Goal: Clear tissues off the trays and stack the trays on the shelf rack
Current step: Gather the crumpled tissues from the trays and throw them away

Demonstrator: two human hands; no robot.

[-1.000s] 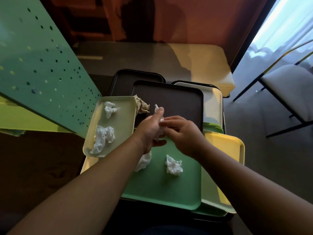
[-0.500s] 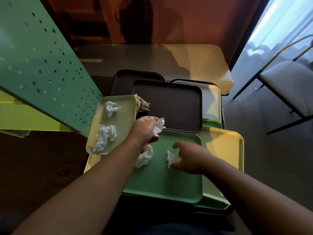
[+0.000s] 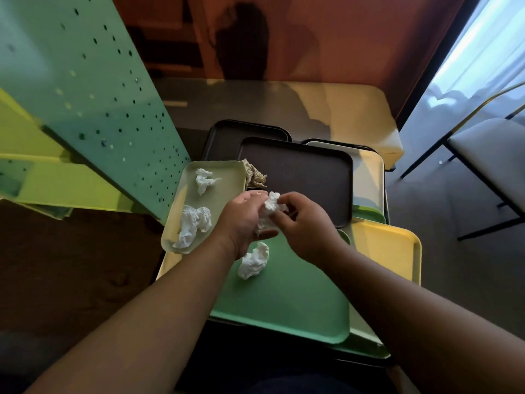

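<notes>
My left hand (image 3: 244, 220) and my right hand (image 3: 304, 223) meet over the far end of a green tray (image 3: 289, 302), both closed on a wad of white tissues (image 3: 270, 207) between them. One crumpled white tissue (image 3: 254, 260) still lies on the green tray just below my left hand. To the left, a pale cream tray (image 3: 227, 172) holds two white tissues, a small tissue (image 3: 204, 179) and a larger tissue (image 3: 193, 226). A brown tissue (image 3: 255, 174) lies at the edge of a dark brown tray (image 3: 306, 172).
A green perforated shelf rack panel (image 3: 93, 89) stands at the left with yellow-green shelves (image 3: 42, 177). More trays lie overlapped: a black tray (image 3: 235, 135), a cream tray (image 3: 368, 177) and a yellow tray (image 3: 389, 245). A chair (image 3: 491, 155) stands at the right.
My right hand picked the tissue off the green tray's middle and carried it up to my left hand, which holds the gathered wad. That spot on the tray is bare now.
</notes>
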